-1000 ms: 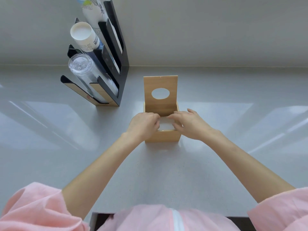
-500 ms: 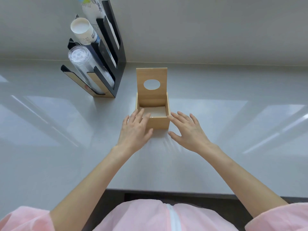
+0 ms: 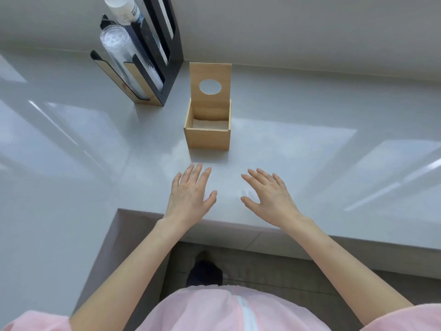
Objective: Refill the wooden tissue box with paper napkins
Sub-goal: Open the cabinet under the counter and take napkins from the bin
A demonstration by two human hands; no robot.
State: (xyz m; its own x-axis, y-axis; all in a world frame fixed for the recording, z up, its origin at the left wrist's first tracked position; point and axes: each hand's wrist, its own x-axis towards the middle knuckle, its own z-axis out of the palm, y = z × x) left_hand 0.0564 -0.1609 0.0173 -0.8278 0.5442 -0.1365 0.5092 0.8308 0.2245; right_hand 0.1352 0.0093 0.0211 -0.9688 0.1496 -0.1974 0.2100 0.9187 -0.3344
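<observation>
The wooden tissue box (image 3: 207, 139) stands on the grey counter (image 3: 310, 151). Its lid (image 3: 210, 78), with a round hole, is tipped up at the back. White paper napkins (image 3: 209, 123) lie inside, below the rim. My left hand (image 3: 191, 192) hovers over the counter in front of the box, fingers spread, holding nothing. My right hand (image 3: 269, 194) is beside it to the right, also spread and holding nothing. Both hands are well apart from the box.
A black cup and lid organiser (image 3: 152, 58) stands at the back left, with a stack of clear cups (image 3: 119, 51) and a stack of white paper cups (image 3: 121, 8). The counter's front edge (image 3: 238, 225) runs just under my wrists. A wall rises behind.
Both hands came out of the box, where they pressed on the napkins, and pulled back toward me. The view has dropped back, showing the counter edge and floor.
</observation>
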